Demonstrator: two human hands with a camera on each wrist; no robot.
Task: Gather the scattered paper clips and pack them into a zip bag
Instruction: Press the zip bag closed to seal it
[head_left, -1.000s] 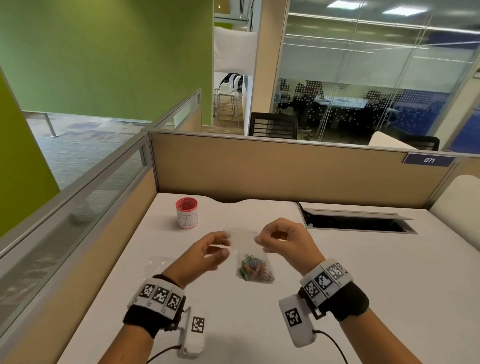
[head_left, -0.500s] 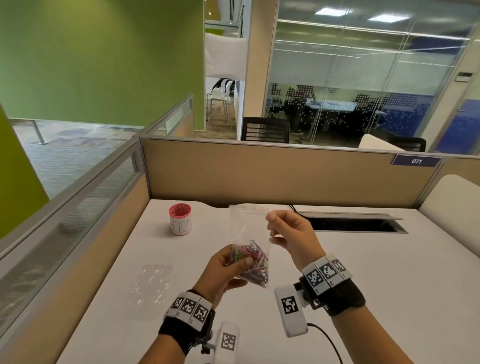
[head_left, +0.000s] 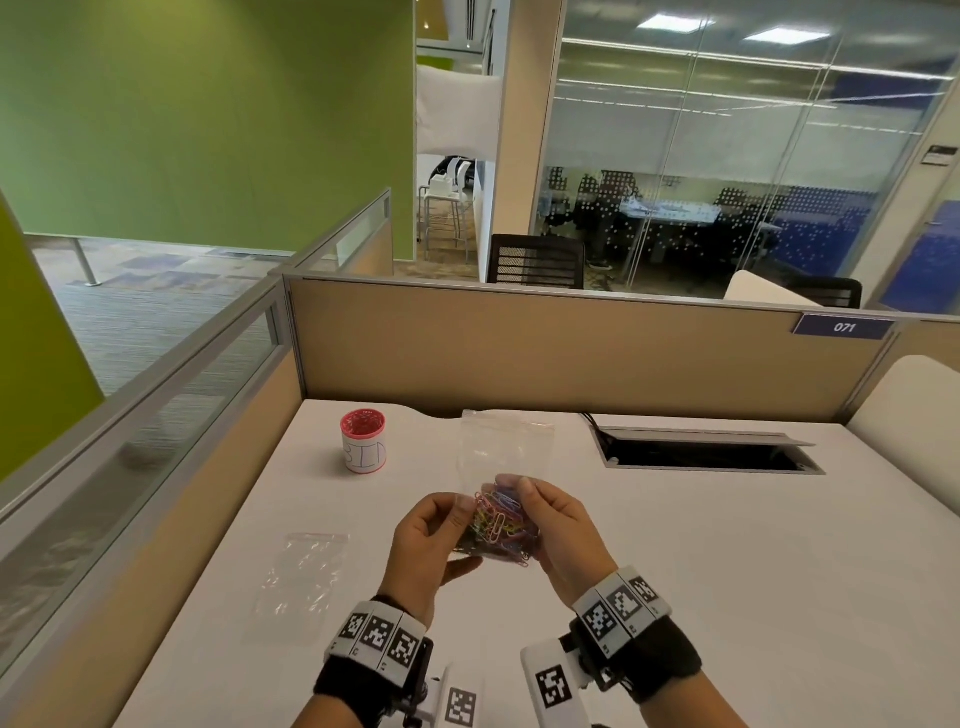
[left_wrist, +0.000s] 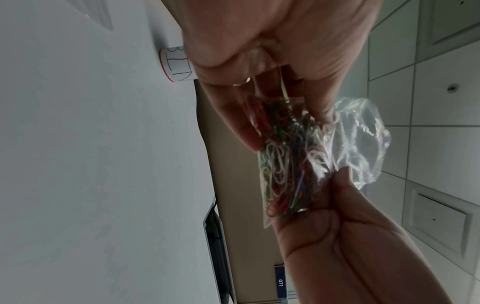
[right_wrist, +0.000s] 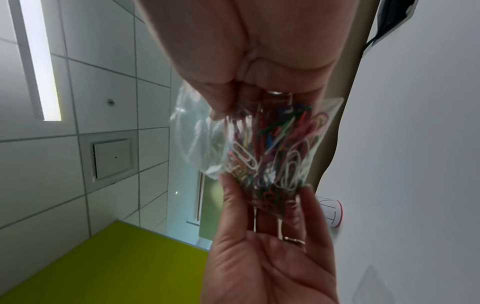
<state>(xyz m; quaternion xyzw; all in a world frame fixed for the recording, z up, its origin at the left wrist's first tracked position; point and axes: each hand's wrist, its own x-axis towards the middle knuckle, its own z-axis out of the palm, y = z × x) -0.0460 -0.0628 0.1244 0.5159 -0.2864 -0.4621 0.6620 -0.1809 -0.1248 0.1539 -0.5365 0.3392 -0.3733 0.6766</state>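
Holding: I am gripping the zip bag (head_left: 506, 470) with both hands, lifted above the bench (head_left: 727, 571).
Left hand: my left hand (head_left: 428, 545) is pinching the bag's lower left side, thumb toward me and fingers (left_wrist: 233, 115) curled behind the plastic.
Right hand: my right hand (head_left: 558, 535) is clamping the lower right side, thumb pressing on the front and fingers wrapping the back.
Left wrist view: my right hand (left_wrist: 337, 222) is showing from below, its thumb lying on the bag (left_wrist: 358, 131).
Right wrist view: my left hand (right_wrist: 267, 257) is reaching up from the bottom, fingers cupping the bag's (right_wrist: 192, 133) filled end.
Paper clips: the paper clips (head_left: 501, 525) are sitting bunched inside the bag's bottom, a mix of pink, white, blue, green and yellow, right between my two hands.
Bag top: the upper part is standing upright and see-through above my fingers; I cannot tell whether the zip is sealed.
Spare bag: a second clear bag (head_left: 306, 577) is lying flat on the bench to the left of my left hand, apart from it.
Cup: a pink-rimmed cup (head_left: 363, 441) with a white paper label is standing further back on the left.
Cable hatch: a cable hatch (head_left: 706, 452) is sitting open at the bench's back right.
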